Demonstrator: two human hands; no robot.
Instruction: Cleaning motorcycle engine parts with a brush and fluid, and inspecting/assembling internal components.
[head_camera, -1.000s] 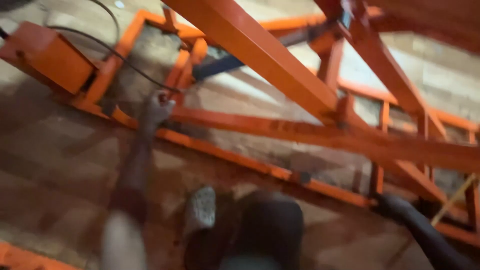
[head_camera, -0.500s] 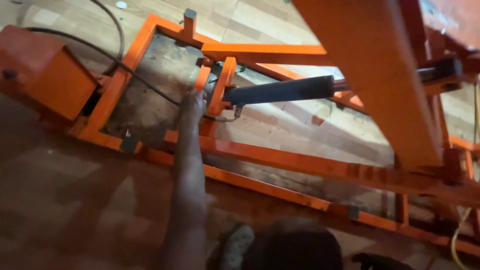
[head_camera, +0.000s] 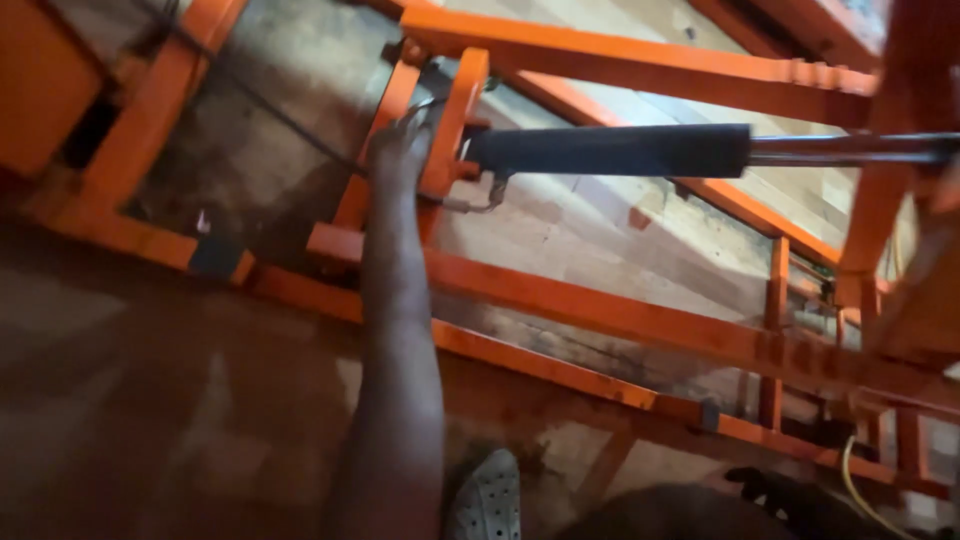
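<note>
left hand (head_camera: 400, 150) reaches far forward, arm stretched full, to black cylinder (head_camera: 610, 150) where its near end pins into orange bracket (head_camera: 455, 125). fingers curled at bracket just beside cylinder end; whether clamped on anything, cannot tell, blurred. small hose fitting (head_camera: 480, 200) hangs under cylinder end. cylinder lies level, rod running right toward orange upright (head_camera: 900, 150), bracing it. orange frame rail (head_camera: 640, 320) passes below cylinder. grey perforated shoe (head_camera: 487, 500) far below cylinder. right hand unseen.

Orange steel frame (head_camera: 640, 305), black cylinder (head_camera: 610, 151), grey perforated shoe (head_camera: 486, 500), yellow cable (head_camera: 862, 490).
</note>
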